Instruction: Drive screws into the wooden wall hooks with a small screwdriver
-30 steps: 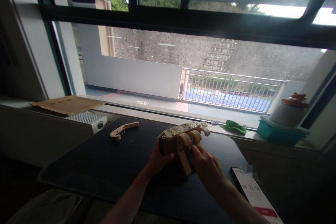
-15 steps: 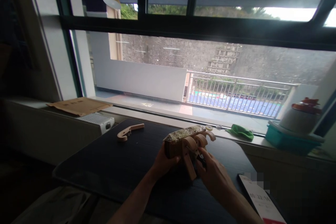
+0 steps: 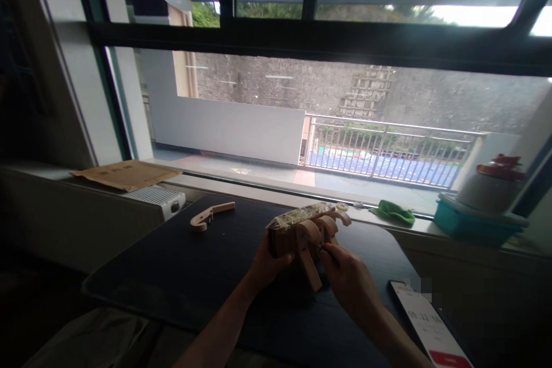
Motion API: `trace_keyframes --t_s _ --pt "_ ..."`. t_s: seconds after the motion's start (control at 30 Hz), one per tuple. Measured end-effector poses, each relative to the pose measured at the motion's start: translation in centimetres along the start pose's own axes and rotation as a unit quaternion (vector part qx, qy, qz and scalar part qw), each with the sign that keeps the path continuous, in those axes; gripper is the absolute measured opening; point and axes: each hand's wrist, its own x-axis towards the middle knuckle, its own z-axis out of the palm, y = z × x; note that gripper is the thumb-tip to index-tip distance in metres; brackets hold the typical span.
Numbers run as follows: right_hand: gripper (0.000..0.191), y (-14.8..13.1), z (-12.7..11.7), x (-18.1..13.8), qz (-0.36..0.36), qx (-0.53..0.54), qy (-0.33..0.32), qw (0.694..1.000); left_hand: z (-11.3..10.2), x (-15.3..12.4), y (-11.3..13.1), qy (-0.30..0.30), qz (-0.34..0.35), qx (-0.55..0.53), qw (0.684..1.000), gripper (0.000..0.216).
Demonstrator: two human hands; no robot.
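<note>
A wooden box-like piece point(image 3: 281, 241) with pale straw-like strands on top sits on the dark table. Curved wooden legs point(image 3: 311, 231) line its right side, the nearest reaching down in a straight bar. My left hand point(image 3: 269, 267) grips the box at its near left end, thumb along the front. My right hand point(image 3: 345, 267) is closed beside the nearest legs, fingertips pinched at a small part there. Whatever it pinches is hidden by the fingers. A loose curved wooden leg point(image 3: 211, 215) with small pins lies apart on the left of the table.
The dark table point(image 3: 172, 264) ends near the window sill. A phone point(image 3: 431, 322) showing a timer lies at the right. On the sill are a green cloth-like item point(image 3: 394, 213), a teal box point(image 3: 474, 221) with a jug-like container point(image 3: 491, 184), and a brown envelope point(image 3: 127, 174).
My right hand has turned and its fingers have closed more tightly by the leg; the dark item seen in it before is now hidden. The whole view has shifted slightly.
</note>
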Motion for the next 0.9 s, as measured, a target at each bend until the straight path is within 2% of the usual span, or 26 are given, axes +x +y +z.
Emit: trace_keyframes --t_s 0.07,0.17,0.37,0.5,0.57,0.63,0.73,0.8,0.9 --pt "0.035 0.2 0.0 0.2 0.054 0.066 -0.028 0.996 0.1 0.0 0.2 0.005 -0.011 -0.005 1.0 0.064" --pt "0.036 0.3 -0.5 0.1 0.055 0.036 -0.051 0.997 0.1 -0.1 0.3 0.011 -0.008 0.005 1.0 0.064" --pt "0.036 0.1 -1.1 -0.8 -0.046 -0.022 -0.015 0.999 -0.1 0.0 -0.2 0.001 0.01 0.018 1.0 0.064" --pt "0.033 0.3 -0.8 -1.0 -0.154 -0.13 0.0 0.979 -0.1 0.0 0.0 0.003 0.009 0.031 0.999 0.063" --pt "0.035 0.3 -0.4 -0.9 -0.173 -0.15 0.013 0.973 0.0 0.0 0.2 0.002 0.005 0.031 0.999 0.063" --pt "0.033 0.2 0.0 -0.8 -0.14 -0.104 0.027 0.984 0.0 -0.1 0.4 0.001 0.001 0.023 1.0 0.064" --pt "0.029 0.3 0.5 -0.6 0.006 0.073 0.029 0.997 0.0 -0.1 0.3 -0.003 -0.002 0.018 1.0 0.065" --pt "0.032 0.5 0.6 -0.4 0.098 0.194 0.006 0.976 0.0 0.0 0.2 -0.006 -0.001 0.022 1.0 0.065" --pt "0.036 0.7 0.3 -0.2 0.136 0.254 -0.023 0.957 -0.1 0.0 -0.3 -0.014 0.007 0.012 1.0 0.067"
